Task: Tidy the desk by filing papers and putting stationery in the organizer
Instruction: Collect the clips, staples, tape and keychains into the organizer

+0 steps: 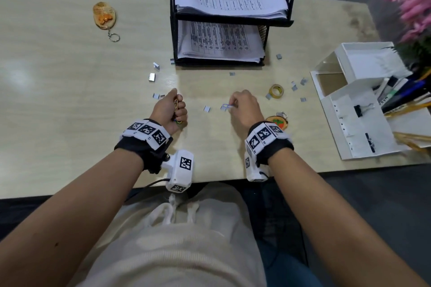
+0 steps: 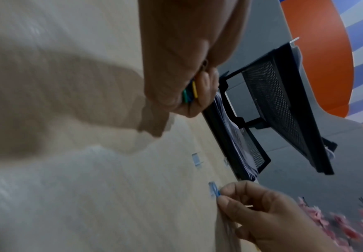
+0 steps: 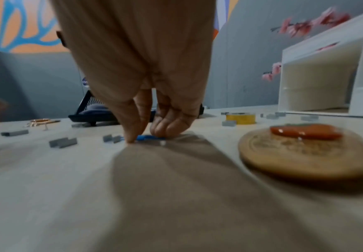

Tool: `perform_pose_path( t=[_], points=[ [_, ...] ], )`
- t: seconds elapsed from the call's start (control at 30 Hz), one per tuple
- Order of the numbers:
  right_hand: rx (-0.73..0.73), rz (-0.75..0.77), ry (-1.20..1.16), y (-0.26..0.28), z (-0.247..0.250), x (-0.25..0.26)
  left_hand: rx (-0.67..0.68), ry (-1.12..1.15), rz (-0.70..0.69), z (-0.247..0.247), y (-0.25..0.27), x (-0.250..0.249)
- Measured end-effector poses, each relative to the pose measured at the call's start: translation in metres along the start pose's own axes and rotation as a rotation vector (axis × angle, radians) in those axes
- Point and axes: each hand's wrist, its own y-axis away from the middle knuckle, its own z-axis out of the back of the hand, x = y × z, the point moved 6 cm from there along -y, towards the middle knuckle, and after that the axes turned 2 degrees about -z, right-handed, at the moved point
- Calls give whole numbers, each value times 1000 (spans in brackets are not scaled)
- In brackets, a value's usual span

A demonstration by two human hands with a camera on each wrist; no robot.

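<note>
My left hand is curled in a fist around several coloured paper clips, whose yellow and green ends stick out of the fist. My right hand pinches a blue paper clip lying on the desk, thumb and fingertips pressed down at the blue paper clip. Grey staple strips lie scattered across the desk. The white organizer stands at the right with pens and a binder clip in it. The black mesh paper tray holds stacked printed sheets.
A yellow tape roll lies right of my right hand. One wooden keychain sits by my right wrist, another at the far left. Pink flowers stand behind the organizer. The desk's front edge runs just below my wrists.
</note>
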Motion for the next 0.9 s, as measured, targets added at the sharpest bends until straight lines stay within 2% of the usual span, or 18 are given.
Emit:
perform_pose_path(
  t=[0.23, 0.3, 0.4, 0.5, 0.6, 0.73, 0.9],
  points=[
    [37, -5, 119, 30, -4, -6, 36, -100, 89, -32, -14, 22],
    [-39, -74, -12, 41, 13, -28, 71, -104, 123, -56, -16, 34],
    [-246, -268, -259, 60, 59, -83, 135, -173, 171, -105, -17, 57],
    [-419, -362, -316, 84, 110, -138, 210, -258, 209, -164, -12, 87],
    [-503, -442, -303, 107, 145, -189, 267, -304, 238, -221, -4, 125],
    [-455, -504, -208, 120, 159, -233, 285, -350, 232, -279, 7, 179],
    [-340, -444, -93, 126, 158, -252, 247, -425, 169, -321, 13, 227]
  ],
)
